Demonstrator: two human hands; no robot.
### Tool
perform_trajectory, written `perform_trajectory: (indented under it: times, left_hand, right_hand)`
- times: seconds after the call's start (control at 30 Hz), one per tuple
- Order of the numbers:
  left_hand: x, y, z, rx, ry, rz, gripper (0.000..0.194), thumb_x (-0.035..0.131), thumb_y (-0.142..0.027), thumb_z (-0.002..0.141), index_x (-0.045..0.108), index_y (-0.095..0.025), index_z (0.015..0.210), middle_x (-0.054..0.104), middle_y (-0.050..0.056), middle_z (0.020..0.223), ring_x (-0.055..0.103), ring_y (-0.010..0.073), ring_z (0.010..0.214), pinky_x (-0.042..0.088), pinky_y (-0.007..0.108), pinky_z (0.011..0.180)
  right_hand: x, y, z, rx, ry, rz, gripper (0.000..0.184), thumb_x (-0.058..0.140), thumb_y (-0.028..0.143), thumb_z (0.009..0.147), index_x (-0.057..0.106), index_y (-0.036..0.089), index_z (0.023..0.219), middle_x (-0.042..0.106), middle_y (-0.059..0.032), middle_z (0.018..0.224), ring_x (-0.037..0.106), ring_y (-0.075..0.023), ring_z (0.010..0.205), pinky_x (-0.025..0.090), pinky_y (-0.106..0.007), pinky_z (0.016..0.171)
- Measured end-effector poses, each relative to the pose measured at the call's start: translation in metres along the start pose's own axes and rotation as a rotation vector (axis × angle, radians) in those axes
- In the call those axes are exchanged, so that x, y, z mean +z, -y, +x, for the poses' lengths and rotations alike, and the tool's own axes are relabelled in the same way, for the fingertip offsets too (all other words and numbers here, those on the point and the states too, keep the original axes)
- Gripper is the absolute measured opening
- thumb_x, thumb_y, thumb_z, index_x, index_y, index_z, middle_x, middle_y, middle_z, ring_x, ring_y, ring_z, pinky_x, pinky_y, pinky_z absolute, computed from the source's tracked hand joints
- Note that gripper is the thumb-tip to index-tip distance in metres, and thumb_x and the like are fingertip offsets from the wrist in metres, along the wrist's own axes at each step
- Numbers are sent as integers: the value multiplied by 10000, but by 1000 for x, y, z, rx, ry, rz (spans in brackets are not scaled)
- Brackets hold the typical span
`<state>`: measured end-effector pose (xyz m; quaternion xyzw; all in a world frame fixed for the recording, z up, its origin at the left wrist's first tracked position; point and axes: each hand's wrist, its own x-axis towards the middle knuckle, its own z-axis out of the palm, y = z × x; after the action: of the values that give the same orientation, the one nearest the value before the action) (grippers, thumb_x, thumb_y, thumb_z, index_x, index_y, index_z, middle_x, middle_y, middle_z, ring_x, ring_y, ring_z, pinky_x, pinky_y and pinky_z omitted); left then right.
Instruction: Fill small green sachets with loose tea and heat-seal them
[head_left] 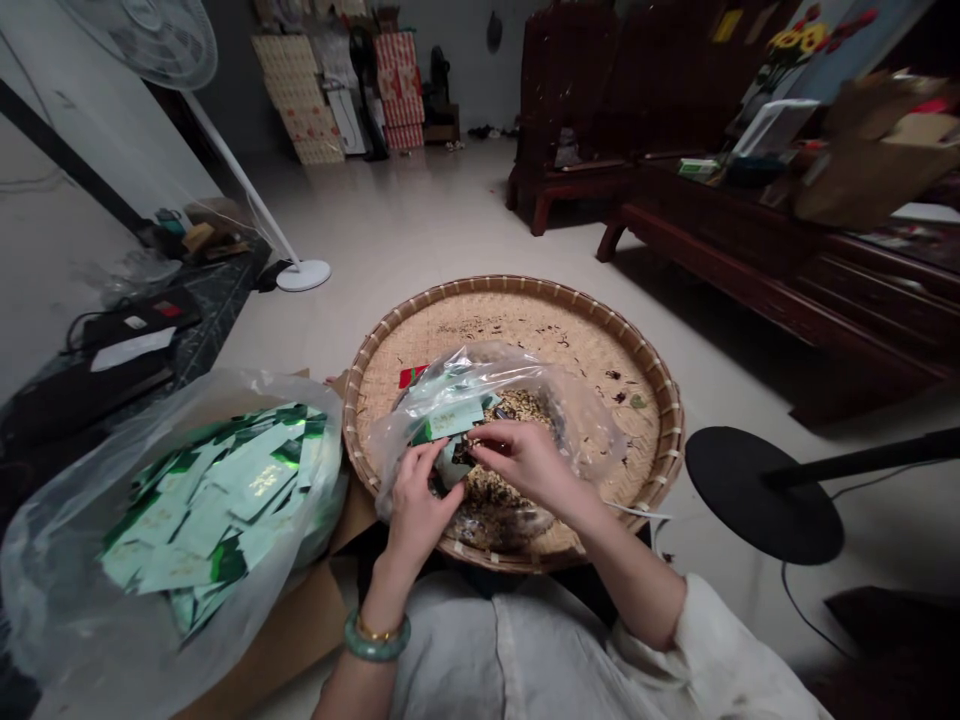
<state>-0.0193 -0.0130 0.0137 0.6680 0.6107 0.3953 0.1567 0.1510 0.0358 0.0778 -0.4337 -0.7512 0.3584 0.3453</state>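
Note:
A round woven bamboo tray [645,360] rests in front of me, with a clear plastic bag [570,410] lying on it. The bag holds loose brownish tea-like bits [517,402] and several small green packets. My left hand [415,505] grips a small green packet [452,420] at the bag's mouth. Fingers pinched together, my right hand [525,458] meets the same packet from the right. A green bangle circles my left wrist.
A big clear bag of green packets [202,505] sits in a cardboard box at my left. A black round stand base [757,490] lies at the right. A white fan stand [304,272], dark wooden furniture [750,270] and stacked boxes [300,95] stand farther off.

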Motion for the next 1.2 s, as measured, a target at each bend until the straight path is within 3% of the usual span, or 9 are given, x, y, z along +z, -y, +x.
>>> perform_trajectory:
  times: [0.13,0.23,0.3,0.43,0.63,0.87,1.2]
  left_hand:
    - [0,2,-1,7,-10,-5,491,635,-164,719,549,-233,1198,563,65,1083,563,236,1047,471,404,923]
    - [-1,4,-2,13,-16,-1,488,635,-156,723,541,-234,1196,565,66,1086,561,235,1051,473,407,926]
    - [-2,5,-2,19,-19,-9,481,641,-169,734,534,-236,1198,565,66,1093,558,233,1058,480,401,921]
    - [-3,3,-4,33,-33,-29,487,656,-189,747,519,-231,1212,559,73,1116,553,231,1071,485,385,918]
    - [-2,2,-5,133,-67,14,534,658,-204,757,482,-229,1260,538,80,1107,562,234,1054,481,387,923]
    - [-2,4,-6,198,-65,61,513,636,-195,773,488,-235,1262,534,73,1086,573,230,1028,489,378,912]
    - [-2,7,-5,167,-109,82,561,659,-173,733,482,-227,1262,524,84,1110,571,244,1032,488,401,917]
  right_hand:
    - [5,-2,-2,-2,-3,62,175,601,192,813,732,194,930,740,-52,893,681,-163,771,517,-255,692]
    - [-1,-8,-7,72,-43,108,187,580,238,835,724,177,938,729,-47,794,657,-147,628,513,-248,594]
    - [-8,-11,-12,99,-4,69,183,579,245,838,722,175,929,725,-50,793,653,-149,636,514,-259,610]
    - [-17,-9,-21,45,131,-84,171,600,220,829,703,186,961,709,-66,944,646,-175,847,507,-300,754]
    - [-3,4,-24,-37,62,16,411,623,291,837,541,196,1228,621,-96,1109,614,-138,787,514,-275,703]
    - [11,5,-18,-93,20,-54,134,576,108,819,678,177,872,681,-37,825,627,-143,775,501,-262,720]
    - [-10,7,-27,-74,-218,83,123,559,209,825,680,185,829,665,-41,786,608,-121,651,496,-215,554]
